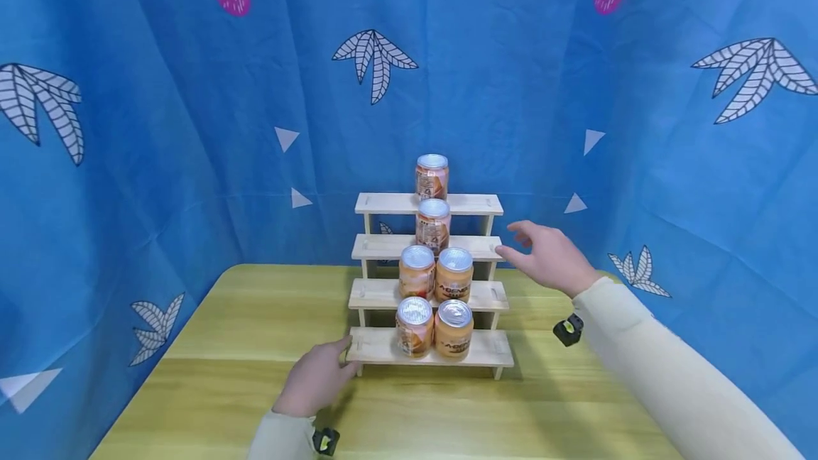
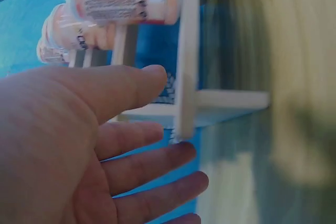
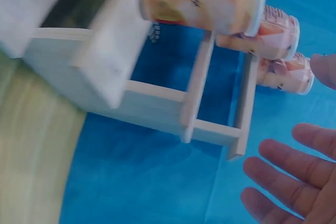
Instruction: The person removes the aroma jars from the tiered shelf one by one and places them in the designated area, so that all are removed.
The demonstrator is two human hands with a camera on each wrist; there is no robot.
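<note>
A pale wooden four-step display rack (image 1: 367,346) stands on the table and carries several short cans with silver lids. One can (image 1: 432,177) sits on the top step and another (image 1: 433,226) on the step below. Each of the two lower steps bears a pair, such as this front-left can (image 1: 414,332). My left hand (image 1: 319,378) is at the left end of the bottom step, thumb and fingers apart; whether it touches the wood, I cannot tell. Beside the right end of the upper steps, my right hand (image 3: 299,174) hovers with fingers spread and holds nothing.
The yellow wood-grain table (image 1: 255,332) extends to both sides of the rack and in front of it. A blue patterned curtain (image 1: 498,91) hangs behind the table and along its sides.
</note>
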